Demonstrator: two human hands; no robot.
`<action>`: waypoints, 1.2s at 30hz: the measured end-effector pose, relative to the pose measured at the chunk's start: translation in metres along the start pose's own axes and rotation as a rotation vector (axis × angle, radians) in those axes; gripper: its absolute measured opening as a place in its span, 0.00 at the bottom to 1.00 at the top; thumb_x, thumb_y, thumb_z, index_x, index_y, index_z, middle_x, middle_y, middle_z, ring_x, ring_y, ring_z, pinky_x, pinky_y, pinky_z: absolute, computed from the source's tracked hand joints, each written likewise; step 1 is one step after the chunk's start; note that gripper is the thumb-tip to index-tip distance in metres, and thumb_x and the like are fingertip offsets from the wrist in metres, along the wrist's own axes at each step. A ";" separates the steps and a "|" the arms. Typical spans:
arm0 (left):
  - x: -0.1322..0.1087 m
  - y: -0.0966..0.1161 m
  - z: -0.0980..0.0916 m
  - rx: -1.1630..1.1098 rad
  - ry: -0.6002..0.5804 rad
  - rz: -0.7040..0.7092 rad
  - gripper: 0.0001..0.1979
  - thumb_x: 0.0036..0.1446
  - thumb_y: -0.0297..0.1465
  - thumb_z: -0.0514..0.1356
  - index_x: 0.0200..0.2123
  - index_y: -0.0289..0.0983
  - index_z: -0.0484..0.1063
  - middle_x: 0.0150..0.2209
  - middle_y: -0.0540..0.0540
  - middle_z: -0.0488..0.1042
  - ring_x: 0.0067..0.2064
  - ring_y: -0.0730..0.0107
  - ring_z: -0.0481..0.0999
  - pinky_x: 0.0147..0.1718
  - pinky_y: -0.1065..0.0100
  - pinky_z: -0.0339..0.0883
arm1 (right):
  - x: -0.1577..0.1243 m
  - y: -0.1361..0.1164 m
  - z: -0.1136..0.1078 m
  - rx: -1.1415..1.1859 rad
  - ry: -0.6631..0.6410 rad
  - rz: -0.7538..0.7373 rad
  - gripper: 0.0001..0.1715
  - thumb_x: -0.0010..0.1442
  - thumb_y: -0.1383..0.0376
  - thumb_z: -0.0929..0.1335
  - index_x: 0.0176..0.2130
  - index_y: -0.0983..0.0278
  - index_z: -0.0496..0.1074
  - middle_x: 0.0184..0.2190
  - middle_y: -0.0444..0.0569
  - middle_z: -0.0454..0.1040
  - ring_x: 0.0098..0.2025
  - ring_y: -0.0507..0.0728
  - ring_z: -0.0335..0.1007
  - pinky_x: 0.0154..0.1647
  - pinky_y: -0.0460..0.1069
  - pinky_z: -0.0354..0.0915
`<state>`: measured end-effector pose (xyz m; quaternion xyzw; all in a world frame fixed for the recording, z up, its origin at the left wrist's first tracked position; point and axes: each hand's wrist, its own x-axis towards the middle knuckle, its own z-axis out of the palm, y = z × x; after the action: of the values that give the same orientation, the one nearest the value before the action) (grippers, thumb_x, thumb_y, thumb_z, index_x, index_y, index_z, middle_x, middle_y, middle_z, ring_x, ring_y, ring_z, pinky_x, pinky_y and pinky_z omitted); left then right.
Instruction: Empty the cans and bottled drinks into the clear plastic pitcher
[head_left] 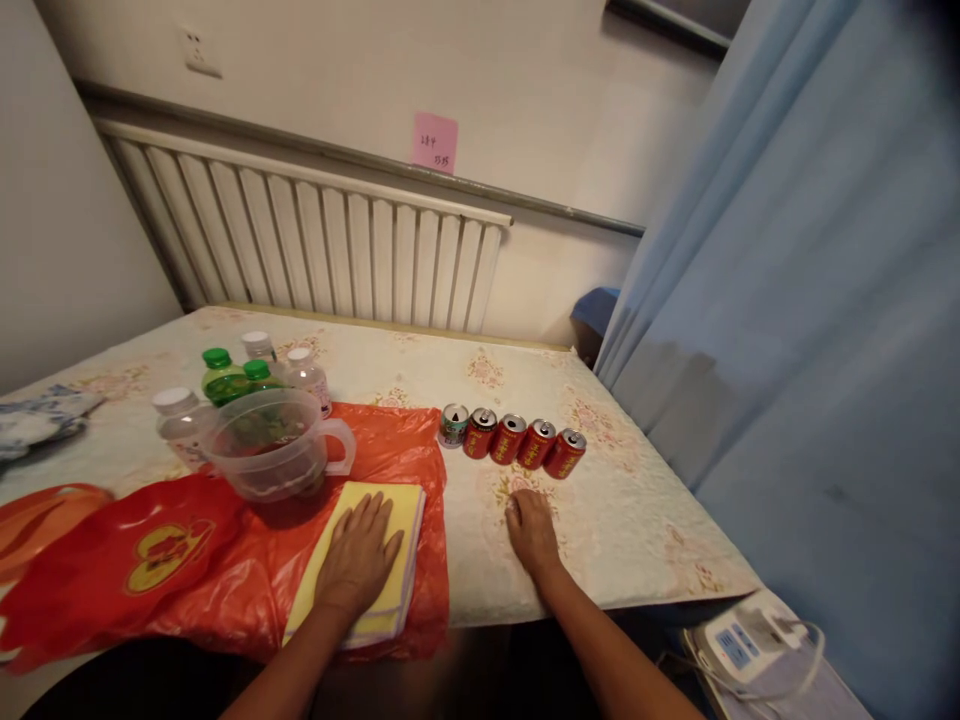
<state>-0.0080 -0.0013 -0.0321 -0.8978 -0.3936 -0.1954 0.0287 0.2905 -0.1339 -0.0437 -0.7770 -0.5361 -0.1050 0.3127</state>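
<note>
- Apparently soft goods under the left hand (360, 552): a stack of folded yellow cloths (405, 508) with lilac edging, lying on a crinkled red plastic sheet (433, 575) near a clear plastic jug (259, 462).
- Left palm laid flat on top of the stack, fingers a little apart, pinching nothing visible.
- Right hand (534, 530) resting on the floral tablecloth (637, 540), just on the near side of a row of cans, fingers curled under; impossible to tell whether closed on anything.
- For the cloths: probably light, limp and unbreakable, with layers apt to slide or unfold if caught singly. Best taken at the edge, fingers slipped beneath the whole stack, thumb above.
- Beneath them, thin and likely slick plastic; easily dragged along or bunched under a push.
- In the row, standing close together on the tablecloth beside the sheet's right edge: a teal-and-silver can (453, 428) at the left end, then four red drink cans (512, 442).
- For the cans: smooth, stiff metal, likely thin enough to dent under a hard squeeze. Weight uncertain, with the contents hidden; probably light if emptied.
- Better gripped around mid-body, starting from the right end, with its outer side free; fingertips kept off the lid rims.
</note>
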 end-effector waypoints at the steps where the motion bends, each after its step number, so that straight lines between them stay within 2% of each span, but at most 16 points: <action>1: 0.000 0.000 0.000 -0.006 0.000 -0.006 0.26 0.63 0.39 0.52 0.59 0.31 0.67 0.63 0.35 0.65 0.65 0.48 0.61 0.62 0.48 0.53 | -0.001 -0.004 0.001 -0.013 -0.018 -0.037 0.12 0.60 0.69 0.63 0.43 0.64 0.72 0.43 0.54 0.75 0.47 0.61 0.67 0.54 0.58 0.61; 6: -0.001 0.001 -0.001 -0.040 0.008 -0.021 0.25 0.63 0.39 0.52 0.59 0.33 0.68 0.63 0.35 0.65 0.65 0.49 0.61 0.62 0.48 0.53 | -0.004 -0.012 0.004 -0.082 -0.085 -0.156 0.20 0.62 0.67 0.65 0.53 0.64 0.70 0.55 0.56 0.71 0.58 0.63 0.62 0.61 0.59 0.57; 11: -0.003 0.001 0.000 -0.042 0.024 -0.017 0.25 0.63 0.38 0.52 0.59 0.34 0.68 0.63 0.36 0.65 0.65 0.49 0.61 0.62 0.48 0.53 | -0.002 -0.010 0.010 -0.153 -0.104 -0.173 0.23 0.64 0.64 0.65 0.57 0.67 0.69 0.59 0.59 0.68 0.63 0.65 0.58 0.65 0.60 0.54; 26: -0.007 0.007 -0.004 -0.017 -0.052 -0.074 0.27 0.63 0.38 0.52 0.62 0.34 0.63 0.65 0.38 0.62 0.67 0.52 0.57 0.64 0.50 0.50 | -0.005 0.001 0.023 -0.205 -0.098 -0.226 0.24 0.66 0.61 0.62 0.56 0.71 0.70 0.58 0.61 0.70 0.63 0.65 0.61 0.64 0.61 0.56; 36: -0.009 0.010 -0.010 -0.119 -0.088 -0.104 0.27 0.63 0.37 0.52 0.63 0.33 0.62 0.66 0.37 0.59 0.69 0.52 0.54 0.65 0.48 0.46 | -0.006 0.006 0.026 -0.213 -0.075 -0.252 0.24 0.66 0.60 0.62 0.55 0.70 0.71 0.57 0.62 0.71 0.62 0.65 0.63 0.64 0.61 0.56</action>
<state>-0.0097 -0.0161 -0.0256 -0.8840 -0.4283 -0.1798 -0.0521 0.2890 -0.1246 -0.0690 -0.7357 -0.6266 -0.1706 0.1924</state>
